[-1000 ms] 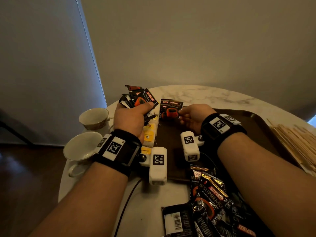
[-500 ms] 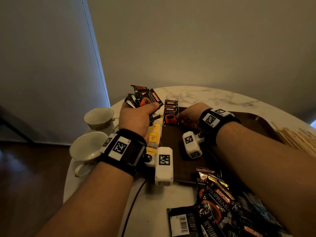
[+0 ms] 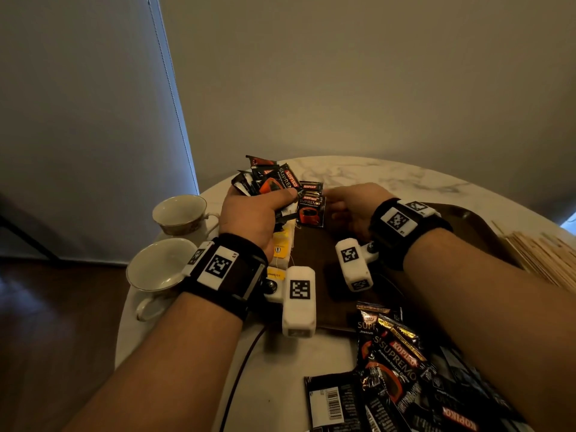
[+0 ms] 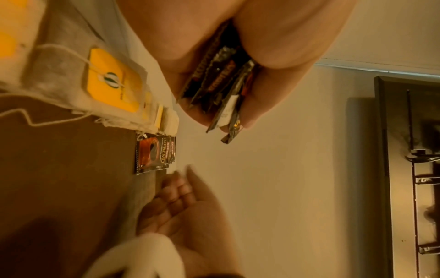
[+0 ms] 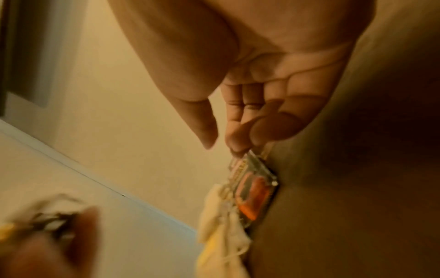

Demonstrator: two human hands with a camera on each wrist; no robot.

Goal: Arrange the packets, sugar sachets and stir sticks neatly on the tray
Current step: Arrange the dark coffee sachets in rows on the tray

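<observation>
A plain beige wall [image 3: 358, 76] is filling the far side of the scene, dimly and warmly lit; a grey-blue roller blind [image 3: 84, 120] is hanging at the left, a thin line of daylight running down its right edge; dark wooden floor [image 3: 59, 338] is showing at the near left; a round white marble table [image 3: 374, 173] is standing against the wall; a sliver of pale blue daylight [image 3: 568, 219] is glowing at the far right edge; in the left wrist view a dark door [image 4: 404, 169] with a lever handle is showing

left hand [image 3: 249, 213] clenched, right hand [image 3: 352, 210] loosely extended
</observation>
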